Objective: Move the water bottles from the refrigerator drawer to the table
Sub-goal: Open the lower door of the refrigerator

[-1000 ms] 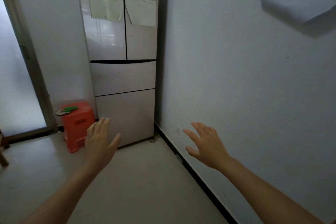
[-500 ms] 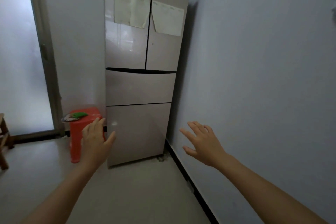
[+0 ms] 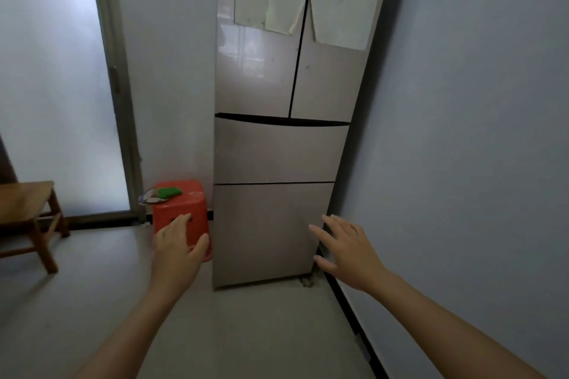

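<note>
A tall beige refrigerator (image 3: 286,86) stands ahead against the right wall, with two upper doors and two drawers below. The upper drawer (image 3: 277,152) and the lower drawer (image 3: 268,231) are both closed. No water bottles show. My left hand (image 3: 178,251) is stretched out with straight fingers, empty, in front of the red stool left of the lower drawer. My right hand (image 3: 348,251) is spread and empty in front of the lower drawer's right edge. Neither hand touches the refrigerator.
A red plastic stool (image 3: 192,204) with a green item (image 3: 167,192) on top stands left of the refrigerator. A wooden stool (image 3: 29,218) is at the far left before a frosted glass door (image 3: 58,86). A grey wall (image 3: 477,163) runs close on the right.
The view has come closer to the refrigerator and swung left, so it now fills the middle. Both hands stay raised and empty, now level with the lower drawer.
</note>
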`<state>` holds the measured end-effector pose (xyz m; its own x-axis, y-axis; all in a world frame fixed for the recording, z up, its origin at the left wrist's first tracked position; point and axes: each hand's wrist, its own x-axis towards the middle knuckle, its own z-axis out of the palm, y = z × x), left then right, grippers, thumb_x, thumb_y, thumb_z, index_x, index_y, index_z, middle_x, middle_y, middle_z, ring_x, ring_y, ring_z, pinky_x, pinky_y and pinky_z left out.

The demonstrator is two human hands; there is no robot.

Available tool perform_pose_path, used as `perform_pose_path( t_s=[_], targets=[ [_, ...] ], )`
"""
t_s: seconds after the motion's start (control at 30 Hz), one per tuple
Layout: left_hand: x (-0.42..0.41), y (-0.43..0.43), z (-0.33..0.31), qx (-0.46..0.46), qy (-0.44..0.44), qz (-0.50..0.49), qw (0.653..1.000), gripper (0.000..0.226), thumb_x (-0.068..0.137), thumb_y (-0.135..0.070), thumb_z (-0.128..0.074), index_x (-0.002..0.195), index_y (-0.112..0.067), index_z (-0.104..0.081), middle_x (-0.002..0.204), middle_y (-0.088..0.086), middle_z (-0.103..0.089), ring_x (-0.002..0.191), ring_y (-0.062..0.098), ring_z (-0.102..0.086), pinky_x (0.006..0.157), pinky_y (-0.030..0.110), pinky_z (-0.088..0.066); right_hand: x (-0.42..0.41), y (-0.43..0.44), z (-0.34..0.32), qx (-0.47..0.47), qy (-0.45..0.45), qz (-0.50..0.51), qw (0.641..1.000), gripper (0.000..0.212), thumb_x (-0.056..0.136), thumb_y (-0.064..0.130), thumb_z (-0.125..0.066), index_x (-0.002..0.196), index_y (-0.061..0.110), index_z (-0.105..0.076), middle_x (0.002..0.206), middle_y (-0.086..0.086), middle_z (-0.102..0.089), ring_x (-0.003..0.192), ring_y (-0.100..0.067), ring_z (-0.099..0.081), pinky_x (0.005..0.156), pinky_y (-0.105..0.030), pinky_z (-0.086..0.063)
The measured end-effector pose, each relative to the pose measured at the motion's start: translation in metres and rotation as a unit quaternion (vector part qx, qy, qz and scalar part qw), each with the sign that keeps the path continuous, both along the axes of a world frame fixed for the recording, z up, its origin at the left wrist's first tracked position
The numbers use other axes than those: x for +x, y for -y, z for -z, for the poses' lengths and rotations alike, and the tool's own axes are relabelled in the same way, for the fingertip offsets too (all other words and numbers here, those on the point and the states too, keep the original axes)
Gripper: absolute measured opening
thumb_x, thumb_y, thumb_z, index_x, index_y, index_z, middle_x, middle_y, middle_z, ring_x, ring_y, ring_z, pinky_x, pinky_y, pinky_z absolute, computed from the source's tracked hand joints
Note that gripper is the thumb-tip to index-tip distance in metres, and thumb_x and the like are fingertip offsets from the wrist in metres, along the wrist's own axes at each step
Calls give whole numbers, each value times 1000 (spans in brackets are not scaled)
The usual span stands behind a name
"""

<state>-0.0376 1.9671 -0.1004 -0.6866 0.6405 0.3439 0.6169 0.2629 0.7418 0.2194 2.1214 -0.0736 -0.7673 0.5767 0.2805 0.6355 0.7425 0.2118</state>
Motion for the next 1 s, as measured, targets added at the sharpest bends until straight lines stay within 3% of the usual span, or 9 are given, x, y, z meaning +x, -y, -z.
perform_pose_path(
  t_s=[0.1,0.27,0.33,0.43,0.5,0.57,0.73,0.93,1.0],
  targets=[
    [-30,-36,7,-1,17,12,1000,47,82,-40,-53,122,-16,-49,117,10,-58,107,29,-53,88,51,-48,-34,-41,2,7,12,-26,1000,55,74,53,-40,121,27,-49,116,-7,-65,106,-23,-63,78,-40,-53],
    [-67,-110,12,-8,2,4,1000,46,80,-44,-52,121,-22,-49,117,5,-57,106,26,-54,84,50,-51,-87,-125,-9,-38,10,-14,999,55,74,52,-34,119,27,-52,112,-6,-67,102,-23,-65,74,-37,-54],
    [-81,-128,10,-27,5,-9,1000,54,77,-50,-46,123,-20,-49,116,6,-57,106,26,-54,85,50,-50,-102,-150,-10,-45,-1,-21,999,62,75,53,-29,122,24,-56,120,-11,-62,109,-27,-61,82,-41,-52],
    [-102,-157,9,-40,19,-48,998,61,77,-54,-43,127,-18,-46,121,9,-55,110,26,-52,88,49,-49,-132,-194,-3,-78,-4,-46,996,72,81,59,-15,145,27,-23,153,-9,-20,142,-24,-17,112,-42,-18],
    [-110,-171,7,-53,14,-72,996,51,84,-40,-53,128,-15,-46,126,10,-53,116,27,-46,95,47,-43,-151,-214,3,-102,8,-49,994,64,91,56,-24,147,29,-10,156,-3,-6,144,-19,-2,115,-36,-7],
    [-119,-183,10,-60,16,-88,994,42,87,-27,-57,125,-13,-48,126,10,-53,119,28,-43,96,44,-39,-171,-230,14,-120,17,-56,991,61,95,49,-33,147,30,-8,156,-2,-5,144,-18,-1,115,-35,-6],
    [-166,-210,23,-64,36,-95,993,38,86,-22,-58,122,-11,-52,123,12,-56,116,30,-46,93,42,-40,-230,-263,32,-150,45,-61,986,60,95,47,-36,147,31,-10,157,-3,-5,144,-17,-1,114,-35,-7],
    [-263,-260,45,-57,83,-64,993,50,84,-48,-50,129,-26,-43,124,8,-52,102,28,-55,84,48,-51,-313,-301,39,-151,36,-49,987,60,95,46,-37,147,31,-11,156,-2,-5,144,-17,0,115,-36,-7],
    [-296,-280,52,-43,83,-44,995,49,83,-48,-50,128,-29,-43,126,5,-51,107,23,-53,84,48,-51,-337,-314,36,-155,32,-38,987,61,95,46,-37,147,31,-10,157,-2,-5,144,-17,0,114,-35,-6]
  ],
)
